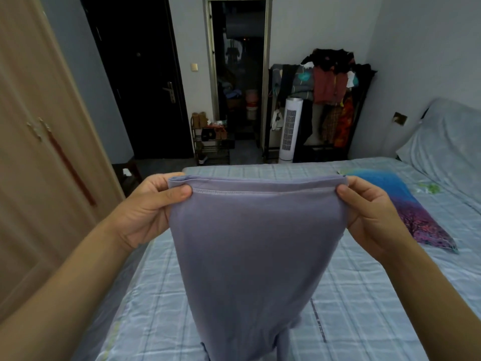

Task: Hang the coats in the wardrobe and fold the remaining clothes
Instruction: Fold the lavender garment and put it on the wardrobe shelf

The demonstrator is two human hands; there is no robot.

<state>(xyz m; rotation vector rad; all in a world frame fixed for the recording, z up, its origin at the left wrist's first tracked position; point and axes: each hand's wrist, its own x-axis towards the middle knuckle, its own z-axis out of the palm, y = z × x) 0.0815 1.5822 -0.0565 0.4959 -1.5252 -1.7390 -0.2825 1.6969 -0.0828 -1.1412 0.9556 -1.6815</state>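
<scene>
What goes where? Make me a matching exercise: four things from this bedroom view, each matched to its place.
Things:
1. purple-grey garment
2. white tower fan
3. colourful folded cloth
4. shoe rack

Places:
A. lying on the bed, right side
B. beside the dark doorway
C. held up by the left hand and right hand
D. standing in front of the loaded clothes rack

Pairs: 1-C, 2-D, 3-A, 4-B

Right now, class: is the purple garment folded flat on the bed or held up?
Held up: left hand and right hand pinch the garment at its hem; it hangs above the bed.
</scene>
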